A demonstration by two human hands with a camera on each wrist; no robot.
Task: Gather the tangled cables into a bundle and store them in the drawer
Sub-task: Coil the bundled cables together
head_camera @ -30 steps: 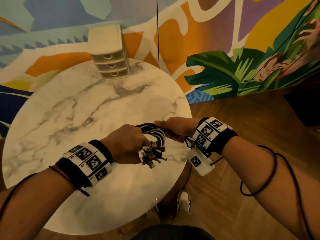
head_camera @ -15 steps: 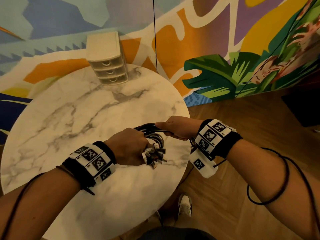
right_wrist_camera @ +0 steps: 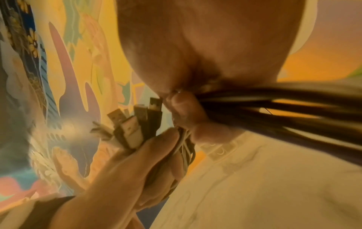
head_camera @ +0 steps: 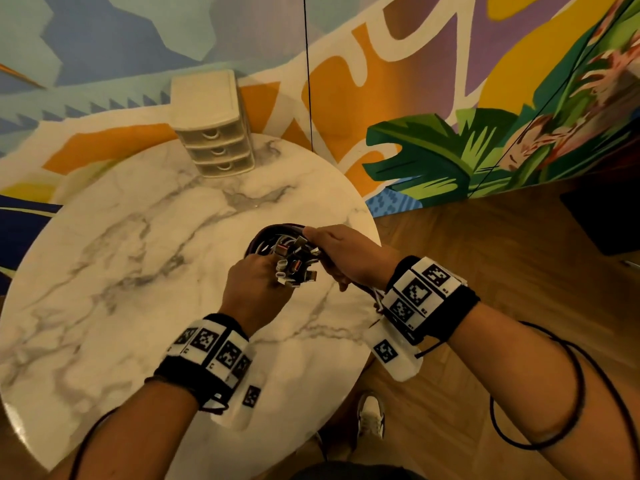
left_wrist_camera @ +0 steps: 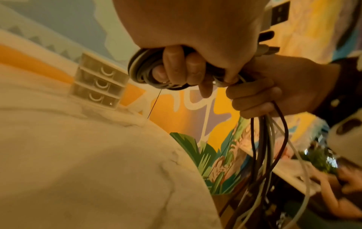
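Left hand (head_camera: 256, 289): you are gripping the coiled USB cables (head_camera: 287, 251) just above the bench (head_camera: 138, 271).
Right hand (head_camera: 349, 258): you are clutching the trailing strands.
Drawer unit (head_camera: 214, 133): it is sitting straight ahead, well apart; your left hand is nearer.

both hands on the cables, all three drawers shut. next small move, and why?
Probably another wrap: the right hand feeds the loose strands onto the coil held by the left hand. In the left wrist view, part of the cables hangs uncoiled below the right hand, so the bundle isn't finished. The drawer unit across the table can wait.
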